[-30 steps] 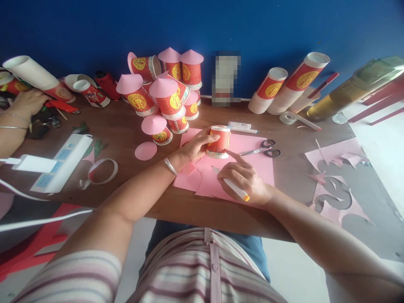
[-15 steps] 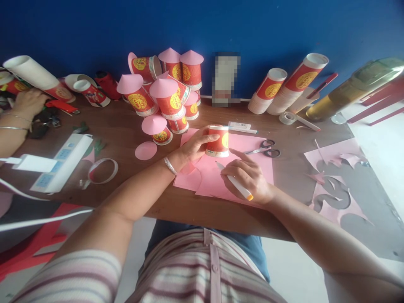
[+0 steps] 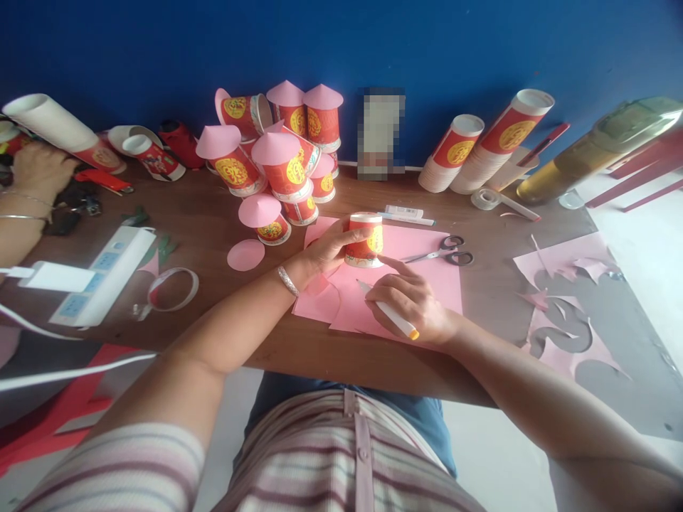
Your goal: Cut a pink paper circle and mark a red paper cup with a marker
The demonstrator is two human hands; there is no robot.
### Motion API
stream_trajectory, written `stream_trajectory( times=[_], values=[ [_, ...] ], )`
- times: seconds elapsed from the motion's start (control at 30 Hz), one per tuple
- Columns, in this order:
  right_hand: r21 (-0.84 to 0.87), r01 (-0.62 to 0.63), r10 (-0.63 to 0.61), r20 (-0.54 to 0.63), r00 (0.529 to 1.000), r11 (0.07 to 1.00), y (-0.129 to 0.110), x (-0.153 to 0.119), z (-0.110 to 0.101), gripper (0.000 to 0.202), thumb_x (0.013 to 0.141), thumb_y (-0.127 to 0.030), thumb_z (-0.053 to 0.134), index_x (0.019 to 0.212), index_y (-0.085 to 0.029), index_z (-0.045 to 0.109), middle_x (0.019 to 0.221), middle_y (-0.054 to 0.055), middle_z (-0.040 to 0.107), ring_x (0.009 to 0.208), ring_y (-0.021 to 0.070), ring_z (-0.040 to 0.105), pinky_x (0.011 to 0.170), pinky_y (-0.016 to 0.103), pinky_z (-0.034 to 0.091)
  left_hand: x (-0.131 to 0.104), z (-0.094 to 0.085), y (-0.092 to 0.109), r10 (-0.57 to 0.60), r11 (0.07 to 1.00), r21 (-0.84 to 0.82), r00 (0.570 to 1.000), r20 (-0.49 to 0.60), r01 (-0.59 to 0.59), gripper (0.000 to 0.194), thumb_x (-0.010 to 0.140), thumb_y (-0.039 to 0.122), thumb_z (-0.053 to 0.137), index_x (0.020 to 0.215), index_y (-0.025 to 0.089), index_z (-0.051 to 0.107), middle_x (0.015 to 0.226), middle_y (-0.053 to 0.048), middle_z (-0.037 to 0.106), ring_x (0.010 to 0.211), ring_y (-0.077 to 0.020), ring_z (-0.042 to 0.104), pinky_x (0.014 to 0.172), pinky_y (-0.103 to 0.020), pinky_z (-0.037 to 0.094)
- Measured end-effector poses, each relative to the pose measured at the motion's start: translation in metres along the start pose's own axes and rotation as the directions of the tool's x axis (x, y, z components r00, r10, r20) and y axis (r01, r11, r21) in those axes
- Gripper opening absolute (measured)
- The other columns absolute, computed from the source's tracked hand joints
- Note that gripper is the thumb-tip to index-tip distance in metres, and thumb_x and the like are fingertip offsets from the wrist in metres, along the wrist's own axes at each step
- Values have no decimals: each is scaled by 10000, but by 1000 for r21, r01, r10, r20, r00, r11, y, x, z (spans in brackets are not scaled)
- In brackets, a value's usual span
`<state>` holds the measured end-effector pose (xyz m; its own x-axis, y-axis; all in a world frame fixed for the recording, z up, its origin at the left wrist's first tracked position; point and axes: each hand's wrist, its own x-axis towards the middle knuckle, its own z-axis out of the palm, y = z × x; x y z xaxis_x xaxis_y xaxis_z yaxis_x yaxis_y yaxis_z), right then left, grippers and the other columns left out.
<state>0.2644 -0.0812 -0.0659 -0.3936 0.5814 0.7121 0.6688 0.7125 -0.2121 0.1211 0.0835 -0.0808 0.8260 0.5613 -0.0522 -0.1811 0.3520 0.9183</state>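
My left hand (image 3: 334, 245) grips a red paper cup (image 3: 363, 240) with a yellow emblem, thumb across its side. The cup is bottom up, its patterned rim low, over several sheets of pink paper (image 3: 421, 249). In my right hand (image 3: 408, 299) is a white marker (image 3: 395, 318) with an orange end, its tip pointing up and left. The right index finger reaches to the cup's lower right edge. Scissors (image 3: 445, 250) with black handles lie on the paper to the right, and another marker (image 3: 408, 219) lies behind the cup.
Cups with pink paper cones (image 3: 276, 153) cluster at the back left, near a pink paper disc (image 3: 246, 254). Stacked cups (image 3: 501, 135) lean at the back right beside a tape roll (image 3: 486, 200). Pink scraps (image 3: 576, 348) lie right; a power strip (image 3: 107, 274) and another person's hand (image 3: 43, 167) are left.
The cup has turned in my left hand, so more of its yellow emblem faces me. My right hand with the marker has shifted slightly left.
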Motion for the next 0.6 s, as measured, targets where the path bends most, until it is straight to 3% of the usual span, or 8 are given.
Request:
stream_trajectory(
  times=[0.1,0.3,0.6],
  values=[
    [-32,15,-17,-49,999,999,0,0,-1,214,958,-49,634,1054,-235,588,778,-58,636,648,109,603,1116,491,628,0,-1,0,7,1000,-20,1000,-29,-8,608,739,480,915,1235,178,735,1103,-77,739,998,-248,700,825,-360,550],
    [-66,-17,11,-88,996,998,2,-1,-1,226,952,-51,641,1051,-250,597,792,-60,646,646,110,611,1093,481,640,4,-5,-1,57,993,-101,998,-38,-60,389,800,450,871,1065,178,792,1064,-76,752,951,-213,686,815,-336,548],
    [-98,73,-81,-82,993,993,10,-7,1,194,990,-88,664,1147,-198,634,852,-14,660,712,126,628,1040,455,661,3,-7,-2,55,989,-136,998,-40,-60,368,843,433,811,1092,162,808,1129,-106,786,1068,-268,717,873,-354,554]
  ],
)
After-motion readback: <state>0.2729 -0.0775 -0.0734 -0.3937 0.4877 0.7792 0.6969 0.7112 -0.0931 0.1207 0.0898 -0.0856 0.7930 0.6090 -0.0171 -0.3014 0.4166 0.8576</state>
